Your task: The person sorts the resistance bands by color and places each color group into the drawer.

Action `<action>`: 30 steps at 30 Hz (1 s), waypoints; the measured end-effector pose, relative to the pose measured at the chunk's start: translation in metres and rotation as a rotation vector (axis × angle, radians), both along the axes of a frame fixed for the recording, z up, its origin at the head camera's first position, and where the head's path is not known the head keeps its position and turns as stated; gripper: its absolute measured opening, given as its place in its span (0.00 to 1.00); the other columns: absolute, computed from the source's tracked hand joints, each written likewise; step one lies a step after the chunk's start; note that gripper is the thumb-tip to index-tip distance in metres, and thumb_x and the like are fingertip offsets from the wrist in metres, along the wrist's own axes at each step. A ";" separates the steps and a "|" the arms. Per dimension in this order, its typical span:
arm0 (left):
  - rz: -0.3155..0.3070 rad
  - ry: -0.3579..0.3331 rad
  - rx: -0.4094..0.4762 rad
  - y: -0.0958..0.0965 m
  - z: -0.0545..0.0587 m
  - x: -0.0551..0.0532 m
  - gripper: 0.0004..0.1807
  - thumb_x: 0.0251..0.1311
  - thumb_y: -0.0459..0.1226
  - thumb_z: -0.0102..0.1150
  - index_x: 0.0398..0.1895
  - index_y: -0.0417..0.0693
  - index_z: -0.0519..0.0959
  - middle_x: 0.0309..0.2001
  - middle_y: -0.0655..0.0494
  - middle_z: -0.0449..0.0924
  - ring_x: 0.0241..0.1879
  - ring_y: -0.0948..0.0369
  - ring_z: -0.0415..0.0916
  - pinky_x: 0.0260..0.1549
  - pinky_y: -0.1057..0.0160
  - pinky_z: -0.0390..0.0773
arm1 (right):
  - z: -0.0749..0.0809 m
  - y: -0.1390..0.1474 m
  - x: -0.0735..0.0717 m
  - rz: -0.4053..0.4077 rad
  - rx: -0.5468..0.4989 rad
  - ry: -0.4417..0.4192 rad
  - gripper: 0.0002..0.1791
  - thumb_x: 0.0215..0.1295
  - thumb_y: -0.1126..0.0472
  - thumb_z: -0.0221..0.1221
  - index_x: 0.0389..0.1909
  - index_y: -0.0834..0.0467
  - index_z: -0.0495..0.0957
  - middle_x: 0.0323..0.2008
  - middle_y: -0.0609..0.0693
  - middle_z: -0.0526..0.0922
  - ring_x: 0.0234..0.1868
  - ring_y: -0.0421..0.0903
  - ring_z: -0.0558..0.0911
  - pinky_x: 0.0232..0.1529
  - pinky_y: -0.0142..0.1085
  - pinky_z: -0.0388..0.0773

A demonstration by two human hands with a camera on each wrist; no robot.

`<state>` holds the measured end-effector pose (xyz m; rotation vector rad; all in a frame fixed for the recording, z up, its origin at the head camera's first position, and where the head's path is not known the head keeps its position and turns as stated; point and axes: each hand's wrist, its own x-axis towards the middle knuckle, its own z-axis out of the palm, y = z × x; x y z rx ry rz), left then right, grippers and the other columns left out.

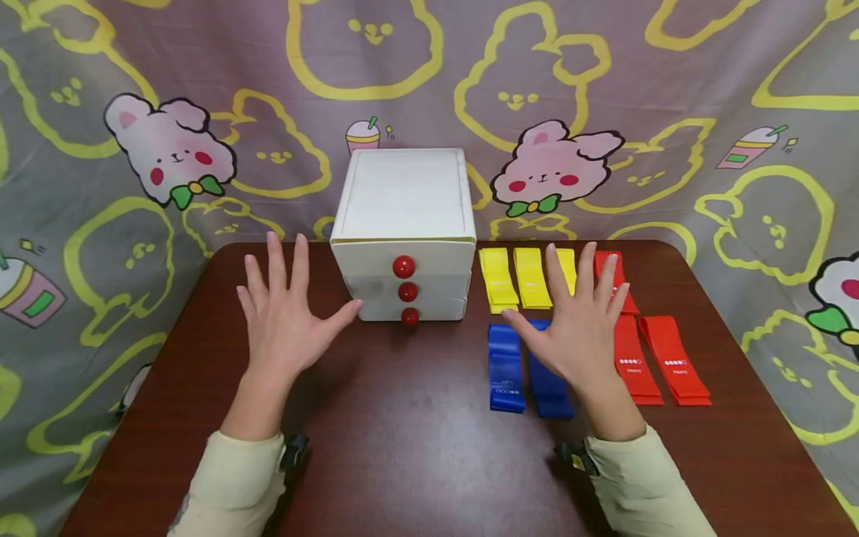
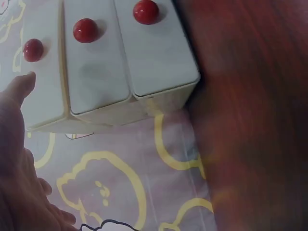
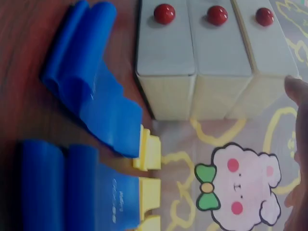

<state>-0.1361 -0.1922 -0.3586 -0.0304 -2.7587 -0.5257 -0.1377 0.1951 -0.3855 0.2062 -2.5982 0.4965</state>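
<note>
Both hands are held up above the table with fingers spread, holding nothing. My left hand (image 1: 285, 321) hovers left of a small white drawer cabinet (image 1: 403, 195), its thumb tip near the cabinet's front edge in the head view. My right hand (image 1: 580, 335) is over the flat resistance bands, partly hiding some of them. Yellow bands (image 1: 532, 278) lie in the back row beside the cabinet. Blue bands (image 1: 506, 367) lie in front of them. Red bands (image 1: 674, 362) lie at the right, printed with small white dots. Three drawers with red knobs (image 2: 86, 30) appear closed in the left wrist view.
The brown wooden table (image 1: 403, 447) reaches back to a patterned cloth (image 1: 403, 52) with yellow outlines and cartoon rabbits. The cabinet stands at the table's back edge. Dark wrist straps (image 1: 293, 453) show at both sleeves.
</note>
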 end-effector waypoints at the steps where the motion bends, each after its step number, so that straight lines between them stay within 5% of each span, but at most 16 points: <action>1: -0.004 0.007 0.010 0.001 0.001 -0.001 0.64 0.50 0.70 0.61 0.81 0.62 0.34 0.78 0.57 0.17 0.74 0.40 0.18 0.63 0.28 0.30 | -0.001 -0.003 0.000 0.011 -0.016 0.016 0.57 0.54 0.30 0.61 0.81 0.43 0.46 0.79 0.57 0.33 0.76 0.62 0.29 0.65 0.68 0.26; 11: -0.088 0.053 0.154 0.008 0.017 -0.011 0.59 0.56 0.65 0.60 0.81 0.62 0.35 0.79 0.57 0.23 0.76 0.43 0.27 0.64 0.29 0.41 | -0.006 -0.032 -0.005 0.141 -0.097 0.209 0.45 0.57 0.34 0.60 0.75 0.46 0.65 0.77 0.58 0.52 0.76 0.61 0.49 0.66 0.68 0.42; 18: -0.120 0.063 0.226 0.012 0.027 -0.021 0.56 0.59 0.64 0.59 0.81 0.64 0.35 0.80 0.58 0.24 0.76 0.45 0.33 0.64 0.29 0.46 | -0.004 -0.055 -0.006 0.232 -0.181 0.334 0.36 0.59 0.40 0.61 0.67 0.51 0.74 0.65 0.60 0.71 0.65 0.59 0.69 0.62 0.63 0.58; 24: -0.140 0.072 0.272 0.017 0.039 -0.037 0.56 0.60 0.64 0.58 0.81 0.63 0.36 0.80 0.57 0.26 0.76 0.46 0.34 0.65 0.32 0.48 | -0.001 -0.077 -0.006 0.275 -0.230 0.350 0.29 0.60 0.45 0.63 0.60 0.54 0.81 0.50 0.57 0.81 0.51 0.56 0.78 0.52 0.55 0.69; 30: -0.155 0.034 0.296 0.018 0.048 -0.049 0.56 0.60 0.64 0.58 0.81 0.63 0.35 0.80 0.58 0.26 0.77 0.53 0.32 0.66 0.34 0.49 | -0.001 -0.100 -0.007 0.366 -0.307 0.306 0.28 0.61 0.48 0.65 0.58 0.59 0.80 0.48 0.54 0.84 0.46 0.51 0.82 0.47 0.47 0.77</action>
